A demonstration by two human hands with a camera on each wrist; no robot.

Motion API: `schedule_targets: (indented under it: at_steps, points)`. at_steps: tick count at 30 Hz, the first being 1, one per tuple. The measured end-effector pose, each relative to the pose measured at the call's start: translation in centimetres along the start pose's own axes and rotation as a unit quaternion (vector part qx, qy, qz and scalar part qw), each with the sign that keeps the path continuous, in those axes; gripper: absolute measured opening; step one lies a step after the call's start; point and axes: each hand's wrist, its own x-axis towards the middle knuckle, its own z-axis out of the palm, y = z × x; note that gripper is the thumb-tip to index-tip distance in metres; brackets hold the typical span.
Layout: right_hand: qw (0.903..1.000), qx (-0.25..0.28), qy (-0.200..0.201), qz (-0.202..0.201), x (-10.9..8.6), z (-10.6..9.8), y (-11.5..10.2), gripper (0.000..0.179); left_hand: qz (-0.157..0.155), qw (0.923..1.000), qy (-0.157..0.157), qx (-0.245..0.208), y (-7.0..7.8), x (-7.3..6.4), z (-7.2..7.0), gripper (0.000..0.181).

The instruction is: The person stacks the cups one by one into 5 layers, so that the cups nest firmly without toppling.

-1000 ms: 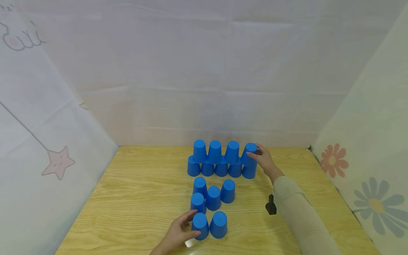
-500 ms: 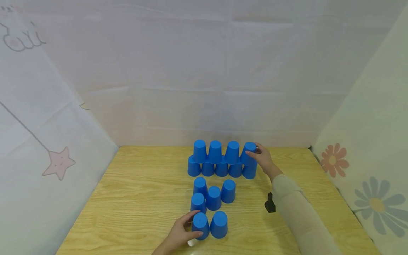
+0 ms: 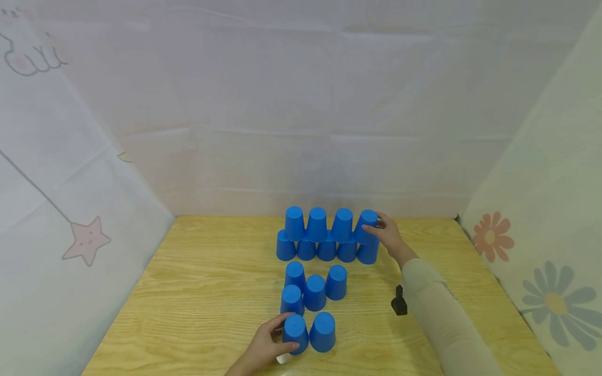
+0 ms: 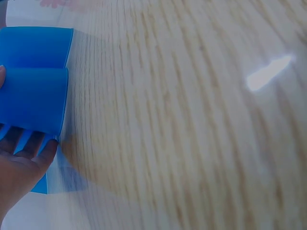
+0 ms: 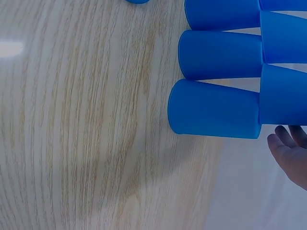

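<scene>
Upside-down blue plastic cups stand on the wooden table. At the back, a lower row carries a second row on top. My right hand [image 3: 391,237] holds the rightmost upper cup [image 3: 364,232], which rests across the two end cups below. In the right wrist view, the fingers [image 5: 283,147] are at that upper cup's [image 5: 285,96] side, beside the end lower cup [image 5: 216,110]. Near the front, my left hand [image 3: 262,344] holds a cup [image 3: 295,334] between thumb and fingers. This cup [image 4: 31,96] stands upside down beside another front cup [image 3: 323,332].
Between the stack and the front pair stand a few single cups, including a middle cup [image 3: 314,293] and a right one [image 3: 336,283]. A small black object [image 3: 399,303] lies by the right sleeve [image 3: 437,308]. A pale cloth [image 3: 301,104] hangs behind the table [image 3: 188,292].
My right hand has shifted the rightmost upper cup slightly left, toward its neighbour. My left hand has moved a little closer round the front cup, which stays in place.
</scene>
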Motion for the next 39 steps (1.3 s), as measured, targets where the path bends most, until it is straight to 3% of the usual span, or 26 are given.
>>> schedule_targets:
  at_steps: [7, 17, 29, 39]
  points:
    - [0.9997, -0.022, -0.006, 0.006, -0.3, -0.5, 0.1, 0.070, -0.001, 0.9998, -0.003, -0.018, 1.7, -0.4, 0.0, 0.054]
    - [0.9991, -0.039, -0.013, -0.008, -1.2, -1.5, 0.4, 0.074, 0.005, 1.0000, -0.004, 0.000, 0.0, -0.2, 0.0, 0.052]
    - [0.9988, -0.035, -0.025, -0.023, -2.7, -2.4, 0.5, 0.069, -0.024, 0.9996, -0.009, -0.011, 0.4, -0.7, -0.6, 0.051]
    - [0.9983, -0.032, -0.032, -0.036, -4.5, -3.0, 1.0, 0.070, 0.005, 0.9999, -0.004, 0.013, 1.2, -1.1, -1.5, 0.051]
